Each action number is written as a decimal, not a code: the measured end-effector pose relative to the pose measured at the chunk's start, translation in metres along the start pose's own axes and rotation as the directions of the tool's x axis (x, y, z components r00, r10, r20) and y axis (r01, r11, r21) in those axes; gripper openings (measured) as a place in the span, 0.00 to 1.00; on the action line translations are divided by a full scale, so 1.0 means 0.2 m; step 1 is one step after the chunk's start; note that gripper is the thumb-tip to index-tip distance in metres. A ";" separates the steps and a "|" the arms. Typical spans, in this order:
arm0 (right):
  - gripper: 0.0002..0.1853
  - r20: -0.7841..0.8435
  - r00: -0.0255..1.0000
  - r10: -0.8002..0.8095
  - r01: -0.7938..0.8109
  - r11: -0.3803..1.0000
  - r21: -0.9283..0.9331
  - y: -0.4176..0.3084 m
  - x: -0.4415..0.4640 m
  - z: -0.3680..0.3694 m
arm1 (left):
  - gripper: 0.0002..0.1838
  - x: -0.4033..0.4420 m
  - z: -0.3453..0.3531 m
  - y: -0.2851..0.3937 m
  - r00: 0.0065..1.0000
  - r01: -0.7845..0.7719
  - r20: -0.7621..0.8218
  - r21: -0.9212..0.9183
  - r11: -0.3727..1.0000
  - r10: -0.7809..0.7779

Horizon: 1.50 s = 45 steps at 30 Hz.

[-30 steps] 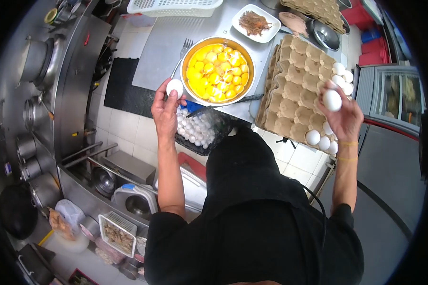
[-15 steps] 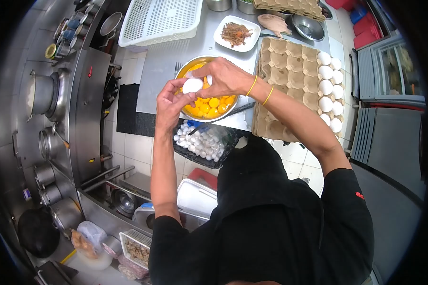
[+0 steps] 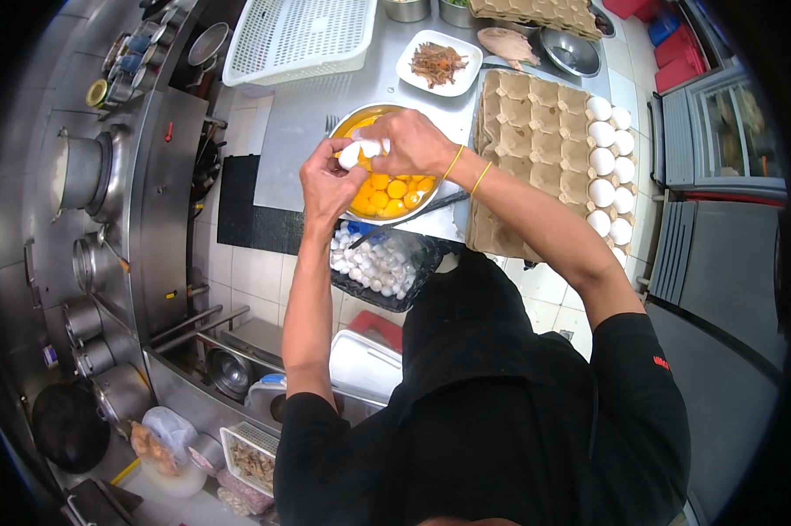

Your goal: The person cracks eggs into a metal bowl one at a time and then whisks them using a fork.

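Above a metal bowl (image 3: 429, 203) holding many egg yolks (image 3: 387, 195), a white egg (image 3: 353, 156) is split, with yellow showing at its break. My left hand (image 3: 329, 182) grips the egg from the left, fingers and thumb closed around the shell. From the right, my right hand (image 3: 416, 145) closes on the egg's other side, its fingertips partly hidden. Just below the bowl, a black-lined bin (image 3: 395, 302) contains a heap of white eggshells (image 3: 378, 265). An egg tray (image 3: 536, 158) stands to the right, with several white eggs (image 3: 602, 161) along its right side.
A fork (image 3: 331, 124) lies left of the bowl. Behind are a white basket (image 3: 299, 44), a white dish of brown strips (image 3: 439, 63), a piece of raw poultry (image 3: 508, 46) and a steel bowl (image 3: 571, 51). A stove counter (image 3: 154, 210) runs along the left.
The egg between my hands has gone from whole-looking to split, with yolk visible. My left hand has shifted slightly right, and my right wrist has moved slightly left.
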State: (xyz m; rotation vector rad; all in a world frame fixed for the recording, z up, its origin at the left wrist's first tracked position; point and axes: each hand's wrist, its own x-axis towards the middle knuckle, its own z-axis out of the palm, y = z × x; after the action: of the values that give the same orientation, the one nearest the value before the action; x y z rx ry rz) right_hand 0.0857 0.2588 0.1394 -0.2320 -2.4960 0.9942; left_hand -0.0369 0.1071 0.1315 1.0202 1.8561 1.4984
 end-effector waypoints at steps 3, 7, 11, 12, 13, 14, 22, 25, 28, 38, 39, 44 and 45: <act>0.23 0.054 0.998 0.026 -0.020 0.993 -0.114 0.01 0.00 -0.04 | 0.17 -0.02 -0.05 0.02 0.977 -0.196 0.002 0.421 0.886 0.215; 0.16 0.007 0.996 0.094 -0.093 0.986 -0.135 -0.09 -0.03 -0.05 | 0.19 -0.16 -0.10 0.17 0.958 -0.166 -0.102 0.562 0.810 0.267; 0.10 -0.094 0.988 0.125 -0.123 0.992 0.021 -0.30 -0.18 0.18 | 0.21 -0.42 -0.21 0.17 0.953 0.001 -0.281 0.383 0.924 0.116; 0.10 -0.012 0.988 0.152 -0.152 0.987 0.046 -0.37 -0.23 0.23 | 0.22 -0.50 -0.24 0.17 0.942 0.032 -0.325 0.350 0.936 0.089; 0.10 0.086 0.977 0.197 -0.199 0.980 0.023 -0.44 -0.26 0.28 | 0.23 -0.56 -0.27 0.15 0.949 0.111 -0.315 0.397 0.911 0.022; 0.13 0.145 0.964 0.222 -0.224 0.975 -0.005 -0.48 -0.30 0.37 | 0.23 -0.63 -0.31 0.14 0.951 0.184 -0.307 0.443 0.877 -0.045; 0.27 0.325 0.811 0.486 -0.583 0.636 0.506 -0.64 -0.37 0.49 | 0.29 -0.94 -0.27 0.17 0.975 0.220 0.018 0.090 0.971 -0.223; 0.32 0.293 0.810 0.508 -0.585 0.674 0.451 -0.75 -0.40 0.43 | 0.29 -0.96 -0.10 0.16 0.979 0.206 -0.001 -0.055 0.977 -0.206; 0.34 0.180 0.897 0.404 -0.440 0.860 0.258 -0.77 -0.51 0.28 | 0.31 -0.90 -0.03 0.11 0.977 0.183 -0.066 -0.216 0.959 -0.202; 0.27 -0.033 0.874 0.484 -0.422 0.725 -0.545 -0.48 -1.20 -0.75 | 0.26 -0.68 -0.05 -0.48 0.836 0.145 -0.549 0.236 0.961 0.008; 0.27 0.020 0.871 0.492 -0.400 0.732 -0.551 -0.49 -1.20 -0.76 | 0.26 -0.66 -0.05 -0.52 0.828 0.116 -0.555 0.319 0.941 0.085; 0.28 0.083 0.858 0.507 -0.410 0.773 -0.484 -0.45 -1.22 -0.80 | 0.25 -0.59 -0.05 -0.60 0.823 0.000 -0.422 0.669 0.743 0.380; 0.29 0.099 0.818 0.567 -0.477 0.764 -0.434 -0.44 -1.21 -0.82 | 0.25 -0.57 -0.05 -0.62 0.863 0.007 -0.390 0.646 0.764 0.322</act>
State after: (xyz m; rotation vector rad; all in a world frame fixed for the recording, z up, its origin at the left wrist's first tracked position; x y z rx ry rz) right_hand 0.3767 0.2204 0.2246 -1.0590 -2.8981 0.7192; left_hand -0.0068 -0.0035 0.0073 1.1936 2.8303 1.3155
